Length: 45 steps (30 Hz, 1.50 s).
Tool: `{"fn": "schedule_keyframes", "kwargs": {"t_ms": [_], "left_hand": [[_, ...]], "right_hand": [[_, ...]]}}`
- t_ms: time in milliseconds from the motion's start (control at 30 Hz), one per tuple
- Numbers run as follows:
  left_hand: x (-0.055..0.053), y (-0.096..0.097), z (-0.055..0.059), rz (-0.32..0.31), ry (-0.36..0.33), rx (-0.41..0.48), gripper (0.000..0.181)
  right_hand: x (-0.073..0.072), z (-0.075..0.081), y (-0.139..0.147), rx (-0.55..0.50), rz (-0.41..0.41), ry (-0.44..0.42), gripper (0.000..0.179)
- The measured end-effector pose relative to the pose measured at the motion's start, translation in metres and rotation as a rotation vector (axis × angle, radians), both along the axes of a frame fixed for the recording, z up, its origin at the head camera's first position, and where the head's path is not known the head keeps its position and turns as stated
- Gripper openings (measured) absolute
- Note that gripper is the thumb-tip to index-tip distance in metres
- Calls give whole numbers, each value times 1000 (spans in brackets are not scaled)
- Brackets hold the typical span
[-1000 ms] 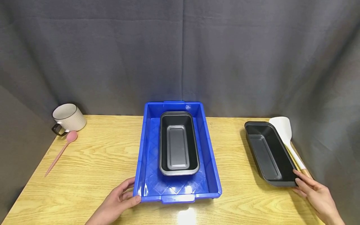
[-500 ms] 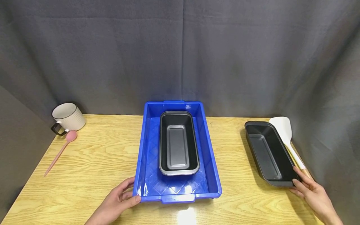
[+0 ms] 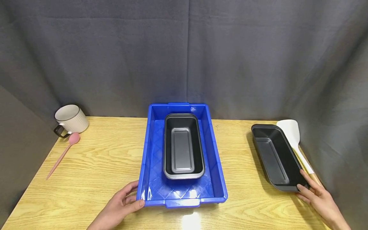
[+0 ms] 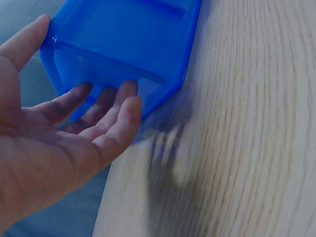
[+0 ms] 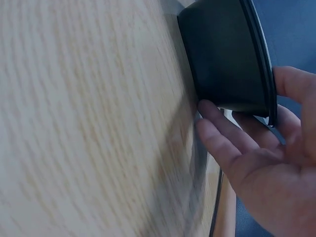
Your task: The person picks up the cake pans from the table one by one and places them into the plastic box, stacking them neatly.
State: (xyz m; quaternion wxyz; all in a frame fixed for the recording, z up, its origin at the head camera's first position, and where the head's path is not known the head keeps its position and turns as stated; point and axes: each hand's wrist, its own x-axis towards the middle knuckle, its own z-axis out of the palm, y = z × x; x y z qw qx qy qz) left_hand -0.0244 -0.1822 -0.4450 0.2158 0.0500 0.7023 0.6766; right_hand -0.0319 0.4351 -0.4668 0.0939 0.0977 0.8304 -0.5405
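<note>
A blue plastic tray (image 3: 182, 203) stands mid-table, and a dark loaf pan (image 3: 182, 150) lies inside it. My left hand (image 3: 113, 206) grips the tray's near left corner, thumb on the rim and fingers against the outer side, as the left wrist view also shows. At the right lies a second dark loaf pan (image 3: 273, 159). My right hand (image 3: 320, 201) holds this pan's near right corner. In the right wrist view the thumb is at the rim, while the fingers (image 5: 224, 131) reach low beside the pan's outer wall, close to the tabletop.
A white-headed spatula (image 3: 290, 132) with a wooden handle end lies along the right pan's far side. At the far left a white mug (image 3: 72, 119) with a dark handle stands beside a pink spoon (image 3: 61, 156). A grey curtain (image 3: 184, 57) rises behind the table.
My right thumb has shifted slightly left along the pan's near rim. The left hand, the tray and both pans stay where they were.
</note>
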Motion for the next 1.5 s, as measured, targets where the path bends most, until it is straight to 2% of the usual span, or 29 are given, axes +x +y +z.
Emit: {"fn": "schedule_keyframes", "kwargs": {"t_ms": [167,333,500,667,767,1100,1300,1400,1500], "left_hand": [[0,0,0,2,5,-2,61],[1,1,0,7,0,2,62],[1,0,-1,3,5,5,62],[1,0,-1,2,10,9,62],[1,0,-1,-2,17,5,63],[1,0,-1,1,-5,4,64],[1,0,-1,4,7,-9,64],[1,0,0,11,3,-15,62],[0,1,0,13,-3,-15,62]], "right_hand": [[-1,-2,-2,128,0,56,66],[0,-2,-3,208,12,98,66],[3,2,-5,307,-19,69,69],[1,11,-6,306,-45,2,70],[1,16,-6,323,-39,-11,70],[3,17,-10,268,-48,17,66],[2,15,-15,238,-43,69,65],[1,13,-17,152,-39,78,64],[-1,10,-19,-52,-45,88,64]]}}
